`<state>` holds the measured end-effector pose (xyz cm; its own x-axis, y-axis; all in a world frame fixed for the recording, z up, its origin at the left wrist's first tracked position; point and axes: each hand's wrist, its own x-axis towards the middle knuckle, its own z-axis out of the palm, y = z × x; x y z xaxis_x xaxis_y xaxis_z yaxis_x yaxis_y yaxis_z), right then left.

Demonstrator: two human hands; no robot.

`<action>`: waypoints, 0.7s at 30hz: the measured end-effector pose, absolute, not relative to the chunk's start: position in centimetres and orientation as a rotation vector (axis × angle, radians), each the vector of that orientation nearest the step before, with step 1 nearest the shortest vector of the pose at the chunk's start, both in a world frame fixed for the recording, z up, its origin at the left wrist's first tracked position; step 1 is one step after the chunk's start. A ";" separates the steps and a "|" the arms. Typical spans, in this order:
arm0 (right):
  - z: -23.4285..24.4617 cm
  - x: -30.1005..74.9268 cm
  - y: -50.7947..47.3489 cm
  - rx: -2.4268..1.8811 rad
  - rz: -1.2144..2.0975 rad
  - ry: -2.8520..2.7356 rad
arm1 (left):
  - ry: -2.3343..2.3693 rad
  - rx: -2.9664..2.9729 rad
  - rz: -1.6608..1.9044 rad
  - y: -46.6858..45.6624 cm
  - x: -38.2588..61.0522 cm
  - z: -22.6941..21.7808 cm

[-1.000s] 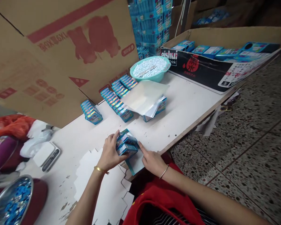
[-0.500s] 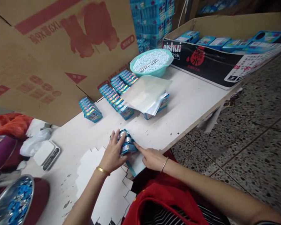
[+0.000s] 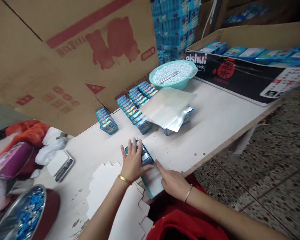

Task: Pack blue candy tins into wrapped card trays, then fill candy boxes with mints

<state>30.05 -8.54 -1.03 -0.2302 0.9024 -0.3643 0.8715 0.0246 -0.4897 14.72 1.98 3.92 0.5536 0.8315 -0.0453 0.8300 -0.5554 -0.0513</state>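
My left hand (image 3: 133,161) lies flat, fingers spread, on top of a small stack of blue packets (image 3: 145,157) near the white table's front edge. My right hand (image 3: 172,180) rests on an unfolded white card with a teal edge (image 3: 152,186) just right of the stack, index finger stretched toward the packets. Both wrists wear thin bangles. A pile of flat white die-cut cards (image 3: 112,190) lies under my left forearm.
Rows of blue packets (image 3: 133,111) stand along a big brown carton wall (image 3: 72,56). Silvery sheets (image 3: 170,106) cover more packets. A teal bowl of white pellets (image 3: 173,74), a black box of blue packs (image 3: 240,71), a scale (image 3: 60,165), and a metal bowl of blue pieces (image 3: 25,213) are nearby.
My left hand went from gripping the stack's side to pressing flat on top of it, and the stack now sits lower. The camera view shifted slightly left.
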 end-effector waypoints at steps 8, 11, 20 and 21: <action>-2.7 28.1 -8.1 -1.922 0.986 -2.138 | -1.705 -2.429 0.052 20.6 4.9 5.7; -4.3 27.5 -8.1 -1.897 0.944 -2.096 | -1.736 -2.424 0.237 25.8 2.5 4.7; -7.1 27.4 -8.6 -1.839 0.943 -2.148 | -1.732 -2.391 0.235 26.1 1.6 2.7; -6.7 27.4 -8.6 -1.837 0.949 -2.146 | -1.726 -2.383 0.222 25.9 1.7 2.8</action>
